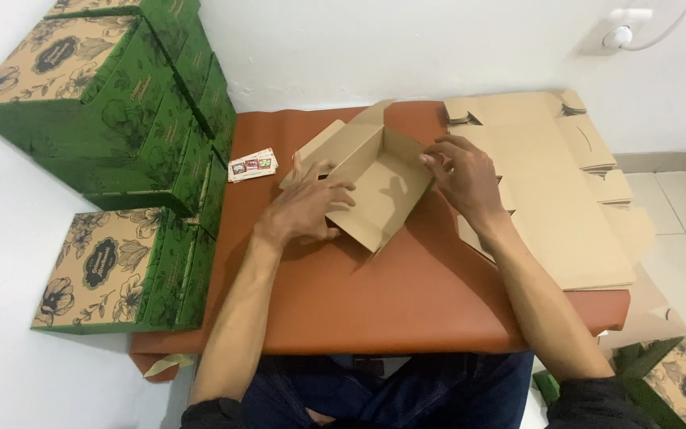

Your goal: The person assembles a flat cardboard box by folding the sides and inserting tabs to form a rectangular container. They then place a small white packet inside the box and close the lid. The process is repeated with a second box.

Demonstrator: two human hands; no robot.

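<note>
Half-folded brown cardboard box [379,187] at table centre, two long walls standing, floor bare, near end wall low, flap at 11 o'clock splayed flat, lid panel not folded over. Left hand [305,208] pressing the left wall at 9 o'clock, fingers spread over its edge; right hand [464,179] pinching the right wall's top edge at 3 o'clock; hands apart, each clamped on the box. Folding judged roughly midway: walls up, end flaps and lid left to tuck. Further right, stack of flat die-cut box blanks [553,191] waiting. At 10 o'clock, small pile of printed cards [252,165] on the reddish-brown tabletop [375,306]. Beyond, at 9 o'clock, finished green floral boxes [125,270] stacked against the white wall.
</note>
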